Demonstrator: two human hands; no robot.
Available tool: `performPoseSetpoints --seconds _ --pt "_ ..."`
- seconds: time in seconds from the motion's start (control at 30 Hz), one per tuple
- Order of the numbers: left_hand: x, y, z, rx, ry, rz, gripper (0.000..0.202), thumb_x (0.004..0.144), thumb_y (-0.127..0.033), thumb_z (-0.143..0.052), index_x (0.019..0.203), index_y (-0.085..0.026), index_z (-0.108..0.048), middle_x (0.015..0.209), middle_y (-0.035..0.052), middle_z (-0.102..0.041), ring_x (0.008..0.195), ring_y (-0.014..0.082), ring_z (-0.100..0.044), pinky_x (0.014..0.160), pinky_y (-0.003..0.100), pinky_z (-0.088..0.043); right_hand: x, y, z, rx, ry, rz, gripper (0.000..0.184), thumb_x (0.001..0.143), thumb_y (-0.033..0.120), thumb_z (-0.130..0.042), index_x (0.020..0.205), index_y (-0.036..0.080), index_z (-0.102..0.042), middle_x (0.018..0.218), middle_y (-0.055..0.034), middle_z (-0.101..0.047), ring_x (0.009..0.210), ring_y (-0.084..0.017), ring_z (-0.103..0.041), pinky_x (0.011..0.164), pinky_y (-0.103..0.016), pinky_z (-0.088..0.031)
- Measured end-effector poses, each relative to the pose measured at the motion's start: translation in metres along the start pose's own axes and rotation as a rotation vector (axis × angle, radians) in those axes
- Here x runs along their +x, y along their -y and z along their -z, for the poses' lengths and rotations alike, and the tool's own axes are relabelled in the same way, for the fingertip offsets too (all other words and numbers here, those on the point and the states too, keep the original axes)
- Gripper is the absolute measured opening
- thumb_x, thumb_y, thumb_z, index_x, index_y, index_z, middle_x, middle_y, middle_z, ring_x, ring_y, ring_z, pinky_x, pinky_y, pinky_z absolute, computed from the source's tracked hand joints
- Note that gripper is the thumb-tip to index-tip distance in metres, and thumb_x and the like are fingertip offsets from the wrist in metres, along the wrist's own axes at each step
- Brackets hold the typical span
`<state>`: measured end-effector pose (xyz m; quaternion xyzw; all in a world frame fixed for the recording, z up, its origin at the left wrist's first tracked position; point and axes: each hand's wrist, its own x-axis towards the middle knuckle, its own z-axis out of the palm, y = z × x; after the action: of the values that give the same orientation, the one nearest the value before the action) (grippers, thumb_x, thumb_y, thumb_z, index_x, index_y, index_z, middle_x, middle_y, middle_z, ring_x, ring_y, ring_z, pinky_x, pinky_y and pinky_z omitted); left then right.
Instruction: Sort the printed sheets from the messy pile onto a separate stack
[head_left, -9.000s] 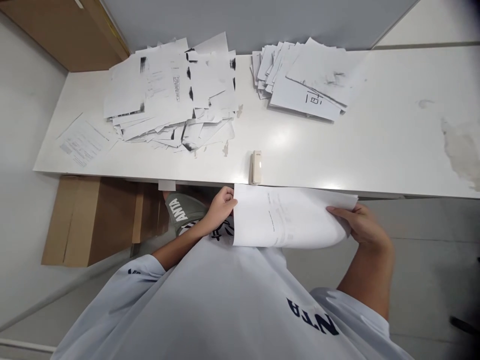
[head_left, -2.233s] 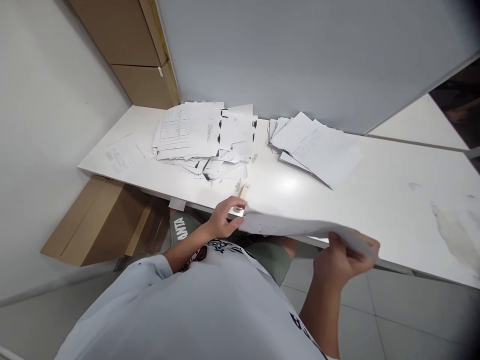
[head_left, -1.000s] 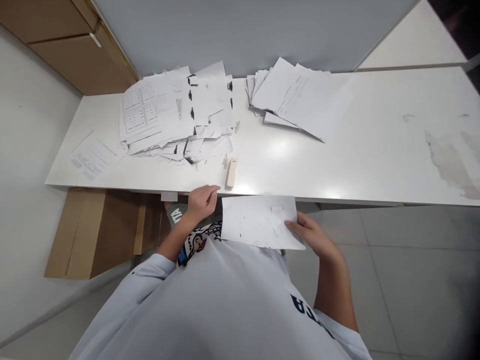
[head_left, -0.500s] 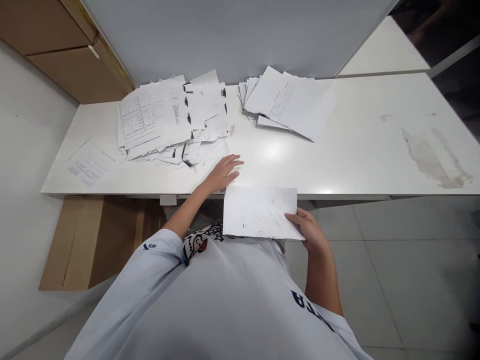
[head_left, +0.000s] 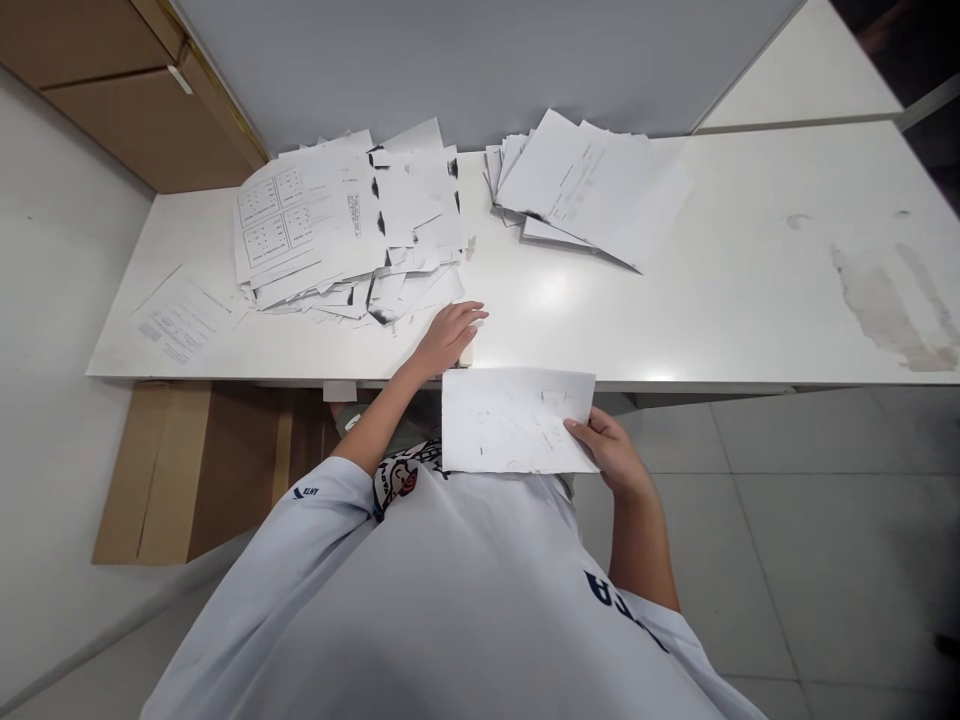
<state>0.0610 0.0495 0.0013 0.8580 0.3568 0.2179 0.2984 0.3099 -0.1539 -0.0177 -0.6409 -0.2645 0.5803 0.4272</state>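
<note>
My right hand (head_left: 609,452) is closed on the right edge of a folded white sheet (head_left: 516,420), held level in front of my body just below the table's front edge. My left hand (head_left: 447,336) lies on the white table (head_left: 712,320) near its front edge. Its fingers are stretched forward over a small cream-coloured oblong object (head_left: 467,355), of which only one end shows under the palm. I cannot tell whether the fingers grip it.
A large loose heap of printed sheets (head_left: 345,225) lies at the back left, a tidier stack (head_left: 592,190) at the back middle, and a single sheet (head_left: 176,320) at the far left. Cardboard boxes (head_left: 187,470) stand under the table. A grey partition rises behind it.
My left hand left the sheet and went onto the table, over the small cream object. The large sheet is now folded smaller and held by my right hand alone.
</note>
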Motion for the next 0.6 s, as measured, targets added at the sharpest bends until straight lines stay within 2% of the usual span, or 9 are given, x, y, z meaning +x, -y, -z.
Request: performPoseSetpoints --seconds 0.13,0.27,0.43,0.6 --pt "0.001 0.002 0.002 -0.025 0.028 0.029 0.041 0.103 -0.042 -0.029 0.130 -0.025 -0.055 0.143 0.0066 -0.053 0.138 0.0197 -0.044 0.125 0.045 -0.015 0.001 0.000 0.002 -0.026 -0.020 0.024 0.054 0.061 0.057 -0.080 0.101 0.021 -0.070 0.097 -0.0060 -0.075 0.089 -0.026 -0.068 0.081 -0.040 -0.054" --pt "0.001 0.005 0.003 -0.070 0.025 0.029 0.042 0.101 -0.044 -0.034 0.134 -0.025 -0.052 0.145 0.0069 -0.052 0.140 0.0208 -0.043 0.125 0.046 -0.015 0.004 0.005 0.003 -0.043 -0.021 0.002 0.048 0.064 0.051 -0.078 0.100 0.021 -0.070 0.096 -0.0053 -0.075 0.089 -0.026 -0.068 0.079 -0.037 -0.054" --pt "-0.001 0.003 0.005 -0.096 0.038 0.021 0.048 0.098 -0.052 -0.040 0.136 -0.024 -0.050 0.147 0.0093 -0.049 0.141 0.0235 -0.040 0.125 0.047 -0.015 0.006 0.018 0.002 -0.033 -0.047 -0.093 0.040 0.056 0.041 -0.079 0.089 0.019 -0.071 0.085 -0.0049 -0.075 0.081 -0.026 -0.068 0.072 -0.035 -0.053" --pt "-0.002 0.001 0.006 -0.082 0.028 0.005 0.050 0.097 -0.056 -0.040 0.135 -0.024 -0.050 0.146 0.0104 -0.050 0.140 0.0254 -0.041 0.123 0.048 -0.018 0.005 0.025 0.002 -0.029 -0.080 -0.067 0.040 0.058 0.042 -0.077 0.090 0.019 -0.072 0.088 -0.0061 -0.076 0.081 -0.028 -0.070 0.070 -0.036 -0.053"
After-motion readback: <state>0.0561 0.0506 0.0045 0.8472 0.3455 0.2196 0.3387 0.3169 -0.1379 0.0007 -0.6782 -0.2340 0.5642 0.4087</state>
